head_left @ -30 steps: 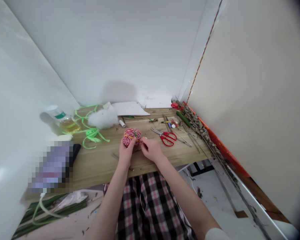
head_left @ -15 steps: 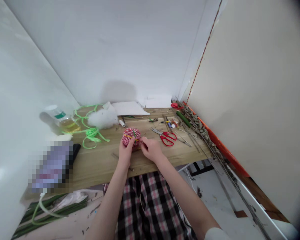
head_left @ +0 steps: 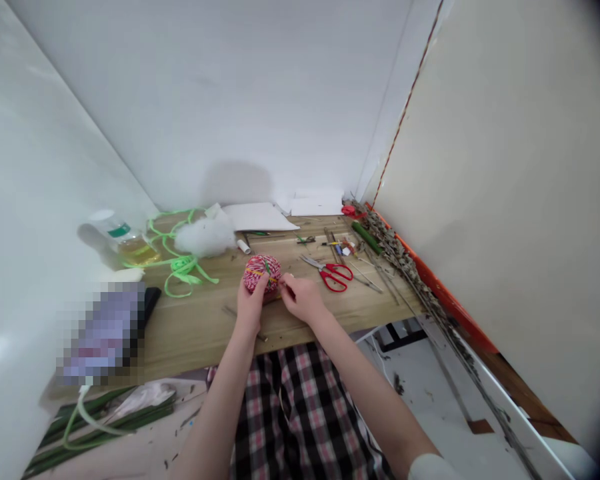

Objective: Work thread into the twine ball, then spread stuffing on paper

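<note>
A ball of red-and-white twine (head_left: 261, 270) stands on the wooden table (head_left: 200, 327), near its middle. My left hand (head_left: 251, 304) is closed around the ball's near side, thumb up against it. My right hand (head_left: 302, 298) sits just to the right of the ball, its fingers pinched together on something thin that I cannot make out, close to the twine. A short green and yellow piece lies across the top of the ball.
Red-handled scissors (head_left: 333, 273) lie right of my hands, with small tools and sticks behind them. Dry twigs (head_left: 405, 263) run along the right edge. Green ribbon (head_left: 180, 263), white stuffing (head_left: 205, 237), a bottle (head_left: 125, 237) and white sheets (head_left: 260, 217) lie at the back left.
Both hands have stayed at the twine ball, shifting only slightly; the ball has not moved.
</note>
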`<state>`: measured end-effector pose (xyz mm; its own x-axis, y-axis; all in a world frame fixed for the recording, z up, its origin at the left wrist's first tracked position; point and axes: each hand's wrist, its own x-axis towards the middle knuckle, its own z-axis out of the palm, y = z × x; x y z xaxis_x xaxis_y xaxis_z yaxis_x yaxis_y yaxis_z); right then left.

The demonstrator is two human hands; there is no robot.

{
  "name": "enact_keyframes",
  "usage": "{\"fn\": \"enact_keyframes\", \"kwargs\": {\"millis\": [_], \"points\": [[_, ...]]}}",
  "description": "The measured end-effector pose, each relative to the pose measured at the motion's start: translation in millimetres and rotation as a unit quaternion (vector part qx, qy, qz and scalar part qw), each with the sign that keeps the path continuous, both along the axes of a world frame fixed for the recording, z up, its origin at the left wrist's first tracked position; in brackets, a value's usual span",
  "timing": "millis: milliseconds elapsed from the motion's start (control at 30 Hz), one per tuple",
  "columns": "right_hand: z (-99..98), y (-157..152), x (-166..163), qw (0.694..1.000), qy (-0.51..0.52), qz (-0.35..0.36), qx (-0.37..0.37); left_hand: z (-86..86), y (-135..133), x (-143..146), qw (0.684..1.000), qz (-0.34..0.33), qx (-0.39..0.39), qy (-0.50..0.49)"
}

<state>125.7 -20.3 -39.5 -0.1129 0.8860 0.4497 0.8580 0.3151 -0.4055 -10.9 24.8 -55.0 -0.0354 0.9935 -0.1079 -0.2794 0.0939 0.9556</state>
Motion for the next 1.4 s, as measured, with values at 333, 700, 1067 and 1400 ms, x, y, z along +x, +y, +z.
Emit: {"fn": "enact_keyframes", "kwargs": {"millis": [333, 700, 1067, 1400], "points": [[-1.8, 0.3, 0.3, 1.0, -0.001, -0.002, 0.0, 0.3, 0.3, 0.9, 1.0, 0.009, -0.01, -0.006], [-4.4, 1.4, 1.0, 1.0, -0.004, -0.003, -0.007, -1.4, -1.4, -0.5, 0.996, 0.026, 0.044, 0.075], [-1.4, 0.2, 0.1, 1.0, 0.016, 0.022, 0.002, -0.2, -1.8, 0.5, 0.994, 0.043, 0.049, 0.085], [-1.3, -0.2, 0.2, 1.0, -0.004, 0.015, 0.001, 0.3, 0.7, 1.9, 0.993, 0.065, 0.062, 0.081]]}}
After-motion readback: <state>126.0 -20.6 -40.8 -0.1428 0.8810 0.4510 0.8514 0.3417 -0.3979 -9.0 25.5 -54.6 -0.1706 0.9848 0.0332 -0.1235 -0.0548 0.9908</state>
